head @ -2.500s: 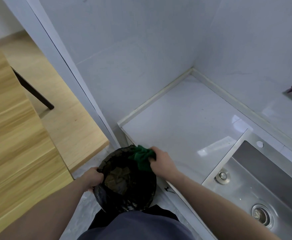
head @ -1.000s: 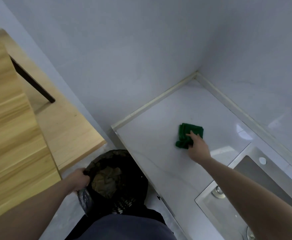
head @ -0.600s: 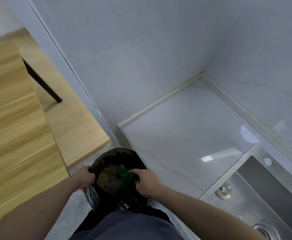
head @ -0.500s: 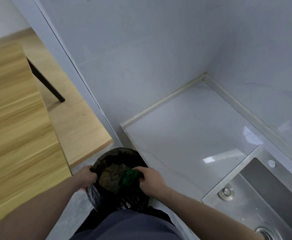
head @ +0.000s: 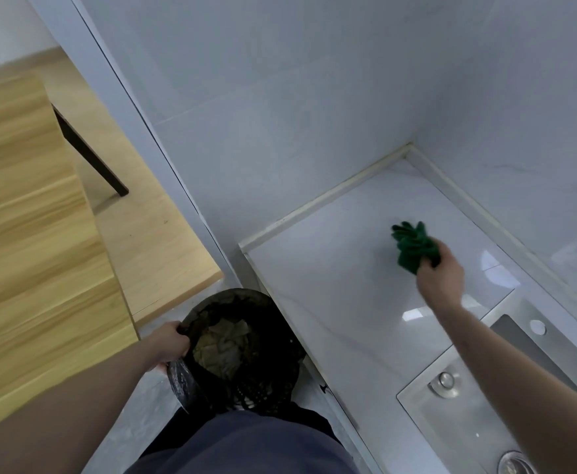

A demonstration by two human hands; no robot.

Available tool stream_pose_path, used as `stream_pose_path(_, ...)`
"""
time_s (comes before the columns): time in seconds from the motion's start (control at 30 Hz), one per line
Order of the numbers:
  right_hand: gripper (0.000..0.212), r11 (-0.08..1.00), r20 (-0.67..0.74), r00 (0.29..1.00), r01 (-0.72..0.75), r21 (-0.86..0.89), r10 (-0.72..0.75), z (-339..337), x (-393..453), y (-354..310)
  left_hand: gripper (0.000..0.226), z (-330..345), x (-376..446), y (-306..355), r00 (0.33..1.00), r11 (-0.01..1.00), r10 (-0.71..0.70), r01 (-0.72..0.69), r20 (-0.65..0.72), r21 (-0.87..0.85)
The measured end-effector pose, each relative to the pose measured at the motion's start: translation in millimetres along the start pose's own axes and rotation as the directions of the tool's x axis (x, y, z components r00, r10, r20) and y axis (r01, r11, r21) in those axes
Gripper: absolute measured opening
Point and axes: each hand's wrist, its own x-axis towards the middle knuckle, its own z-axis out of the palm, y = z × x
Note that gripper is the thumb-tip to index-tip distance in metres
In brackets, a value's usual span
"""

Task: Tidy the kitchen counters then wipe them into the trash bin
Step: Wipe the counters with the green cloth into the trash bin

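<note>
My right hand (head: 440, 273) is closed around a bunched green cloth (head: 413, 246), which sticks out past my fingers toward 11 o'clock and sits low over the white counter (head: 331, 278); I cannot tell if it touches the surface. The cloth is at about 2 o'clock in my view, near the back corner where the 2 walls meet.

My left hand (head: 169, 343) grips the rim of the bin (head: 273, 381) on its 9 o'clock side, fingers curled over the edge and pinching the black liner. The bin stands on the floor at 6 o'clock, just beside the counter's front edge and below it, with crumpled brownish waste (head: 224, 347) inside.

The steel sink (head: 458, 415) lies at 4 o'clock, right of the bare counter stretch. A wooden table (head: 23, 234) fills the 9 o'clock side.
</note>
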Motion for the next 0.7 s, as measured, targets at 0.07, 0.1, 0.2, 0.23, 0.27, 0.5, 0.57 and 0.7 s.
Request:
stream_pose_path(0.07, 0.054, 0.998, -0.026, 0.999, -0.046, -0.05, 0.045, -10.4, 26.7, 14.0, 0.033, -0.6, 2.8, -0.6, 1.0, 1.0, -0.009, 0.009, 0.009, -0.017)
stream_pose_path(0.1, 0.055, 0.994, -0.018, 0.997, -0.07, -0.088, 0.069, -13.0, 38.6, 20.9, 0.034, -0.4, 4.8, -0.9, 1.0, 1.0, -0.01, 0.011, 0.015, -0.022)
stream_pose_path(0.2, 0.055, 0.972, 0.057, 0.987, -0.137, -0.189, 0.15, -4.4, 62.6, 32.9, 0.038, -0.3, 4.6, 0.5, 0.999, 0.999, -0.029, 0.029, 0.022, -0.022)
stream_pose_path(0.23, 0.055, 0.964, 0.108, 0.98, -0.139, -0.225, 0.166, 2.5, 66.4, 34.3, 0.039, 0.3, 3.6, 0.9, 0.999, 0.999, -0.037, 0.037, 0.017, -0.019)
stream_pose_path(0.27, 0.057, 0.956, 0.156, 0.973, -0.125, -0.265, 0.17, 11.4, 70.2, 37.0, 0.039, 0.4, 2.7, 2.0, 0.999, 0.999, -0.045, 0.045, 0.013, -0.012)
stream_pose_path(0.5, 0.073, 0.893, 0.234, 0.947, -0.101, -0.438, 0.222, 50.1, 85.5, 23.5, 0.038, -4.6, 7.5, 7.5, 0.998, 0.998, -0.055, 0.055, 0.028, 0.002)
stream_pose_path(0.57, 0.075, 0.889, 0.268, 0.945, -0.046, -0.456, 0.187, 57.4, 93.8, 17.5, 0.038, -6.1, 9.5, 7.3, 0.998, 0.999, -0.054, 0.054, 0.028, -0.003)
stream_pose_path(0.7, 0.075, 0.894, 0.277, 0.944, -0.037, -0.447, 0.178, 73.8, 106.0, 6.7, 0.044, -10.4, 16.7, 4.8, 0.998, 0.999, -0.054, 0.054, 0.036, 0.005)
